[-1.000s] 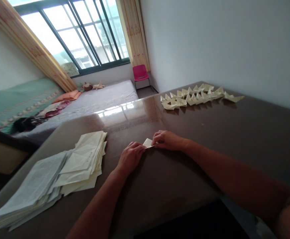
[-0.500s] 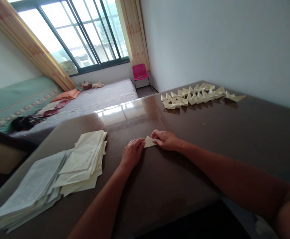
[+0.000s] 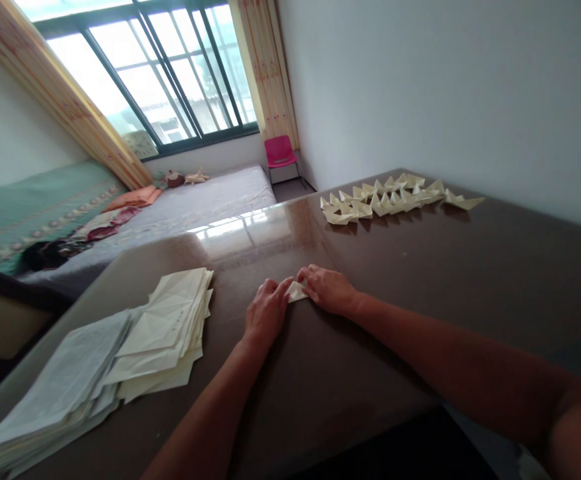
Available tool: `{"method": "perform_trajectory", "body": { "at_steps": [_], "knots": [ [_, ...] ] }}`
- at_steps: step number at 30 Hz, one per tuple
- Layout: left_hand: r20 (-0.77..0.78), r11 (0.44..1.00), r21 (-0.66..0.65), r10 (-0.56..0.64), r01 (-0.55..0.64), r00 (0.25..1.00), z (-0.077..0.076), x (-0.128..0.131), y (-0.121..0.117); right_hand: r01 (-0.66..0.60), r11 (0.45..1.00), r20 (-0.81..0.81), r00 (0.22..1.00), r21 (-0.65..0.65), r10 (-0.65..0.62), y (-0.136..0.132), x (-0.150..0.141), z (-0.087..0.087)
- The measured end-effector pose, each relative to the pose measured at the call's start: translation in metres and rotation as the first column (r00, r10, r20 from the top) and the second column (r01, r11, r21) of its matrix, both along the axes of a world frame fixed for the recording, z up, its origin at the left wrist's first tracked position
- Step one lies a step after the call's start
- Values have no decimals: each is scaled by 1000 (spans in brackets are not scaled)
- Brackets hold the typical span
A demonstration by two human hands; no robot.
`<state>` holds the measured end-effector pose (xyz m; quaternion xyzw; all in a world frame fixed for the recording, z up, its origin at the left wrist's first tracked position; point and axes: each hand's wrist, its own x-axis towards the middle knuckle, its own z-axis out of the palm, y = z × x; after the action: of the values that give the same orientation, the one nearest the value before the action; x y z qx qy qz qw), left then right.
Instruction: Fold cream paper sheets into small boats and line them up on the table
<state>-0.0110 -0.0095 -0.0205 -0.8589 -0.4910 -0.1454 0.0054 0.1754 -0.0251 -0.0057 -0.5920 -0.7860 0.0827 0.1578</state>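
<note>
A small folded piece of cream paper (image 3: 297,292), triangular in shape, lies on the brown table between my hands. My left hand (image 3: 266,308) grips its left side, with the fingertips over the edge. On the other side, my right hand (image 3: 329,289) has its fingers curled and closed on the right part of the paper. The fingers cover both ends of the fold, so only the middle shows.
Several folded paper boats (image 3: 385,200) stand in rows at the far right of the table (image 3: 400,320). On the left lie a stack of cream sheets (image 3: 165,320) and a stack of greyish sheets (image 3: 65,387). Beyond are a bed (image 3: 220,200) and a pink chair (image 3: 280,152).
The fingers of both hands have shifted slightly on the folded paper, and less of its peak shows. The whole view has tilted a little; the stacks and boats stay in place.
</note>
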Motion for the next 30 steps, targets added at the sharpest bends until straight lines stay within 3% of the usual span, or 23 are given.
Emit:
{"method": "perform_trajectory", "body": {
  "at_steps": [5,8,20,30],
  "knots": [
    [61,978,39,-208,206,976,2,-4,0,-169,980,170,974,102,150,-2,0,2],
    [34,966,12,-260,260,965,3,-4,-1,-244,962,265,942,125,204,-8,-3,6],
    [-305,996,25,-72,84,950,20,-7,-28,-172,984,442,887,49,134,-40,-9,11],
    [-289,999,31,-33,44,957,22,-8,-35,-206,977,442,873,-52,208,-44,-10,8]
  ]
}}
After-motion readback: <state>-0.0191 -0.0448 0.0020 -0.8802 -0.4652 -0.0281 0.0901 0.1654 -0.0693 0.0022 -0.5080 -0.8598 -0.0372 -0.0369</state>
